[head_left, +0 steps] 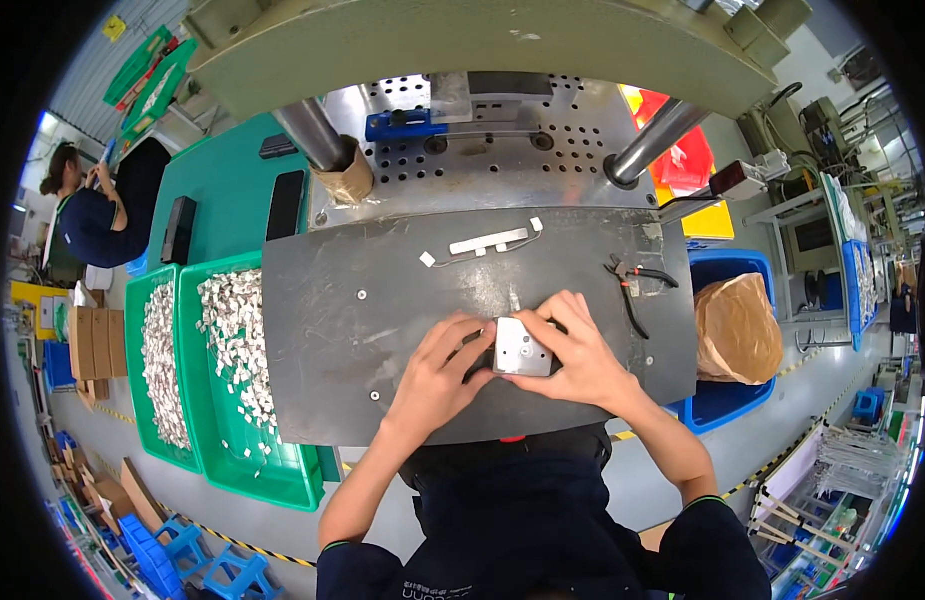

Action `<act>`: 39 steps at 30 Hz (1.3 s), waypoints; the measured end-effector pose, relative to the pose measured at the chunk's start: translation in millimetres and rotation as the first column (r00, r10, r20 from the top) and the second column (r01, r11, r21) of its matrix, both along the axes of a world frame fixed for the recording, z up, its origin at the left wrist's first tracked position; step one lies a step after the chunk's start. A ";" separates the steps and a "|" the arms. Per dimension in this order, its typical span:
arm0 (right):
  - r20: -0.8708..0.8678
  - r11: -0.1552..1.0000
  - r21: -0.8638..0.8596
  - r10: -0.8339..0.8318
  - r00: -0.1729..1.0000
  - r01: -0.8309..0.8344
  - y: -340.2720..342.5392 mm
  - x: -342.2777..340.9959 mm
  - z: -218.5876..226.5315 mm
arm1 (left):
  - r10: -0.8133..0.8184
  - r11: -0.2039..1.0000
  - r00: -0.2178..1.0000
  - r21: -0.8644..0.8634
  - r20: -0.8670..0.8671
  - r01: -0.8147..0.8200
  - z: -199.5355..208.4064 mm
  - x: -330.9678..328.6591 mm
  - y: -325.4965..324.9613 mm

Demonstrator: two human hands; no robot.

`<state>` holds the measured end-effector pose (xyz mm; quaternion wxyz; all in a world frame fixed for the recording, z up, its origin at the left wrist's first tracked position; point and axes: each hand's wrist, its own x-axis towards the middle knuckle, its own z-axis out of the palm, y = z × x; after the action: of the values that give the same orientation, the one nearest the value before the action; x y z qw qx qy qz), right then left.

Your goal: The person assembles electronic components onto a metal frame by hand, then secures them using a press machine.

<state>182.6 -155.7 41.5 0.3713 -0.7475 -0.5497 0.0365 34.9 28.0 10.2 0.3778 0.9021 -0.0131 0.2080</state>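
Observation:
A small whitish square block with several holes in its top face (523, 346) is between my two hands, low over the dark metal worktop (332, 340). My left hand (444, 372) is curled with its fingertips against the block's left side. From the right, my right hand (570, 350) grips the block, thumb along its near edge and fingers along its far edge. Beyond the hands lies a white bar (487, 242) with small white pieces joined to it by thin wires. A pair of cutting pliers with red and black handles (634, 300) rests to the right.
Green trays (308, 478) full of small white parts stand at left. A blue bin (710, 418) with brown paper is at right. A press's steel columns (637, 150) and perforated plate (482, 182) rise beyond the worktop. Another person (100, 215) sits far left.

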 end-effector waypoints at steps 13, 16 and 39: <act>0.121 0.851 -0.014 -0.519 0.846 0.525 -19.2 116.9 -10.0 | 0.135 0.980 0.988 0.136 0.073 -0.144 4.3 24.1 17.1; 0.161 0.848 -0.113 -0.498 0.852 0.518 -20.2 113.2 -14.2 | 0.169 0.980 0.985 0.097 0.025 -0.171 10.8 26.8 14.0; -0.008 0.979 0.171 -0.113 0.994 0.113 -2.3 36.3 -12.1 | 0.014 0.977 0.969 0.201 0.246 -0.065 20.9 24.1 33.1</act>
<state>219.0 -158.1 29.3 0.4352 -0.7427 -0.5078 -0.0326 59.0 61.1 31.2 0.2731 0.9044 -0.0628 0.3218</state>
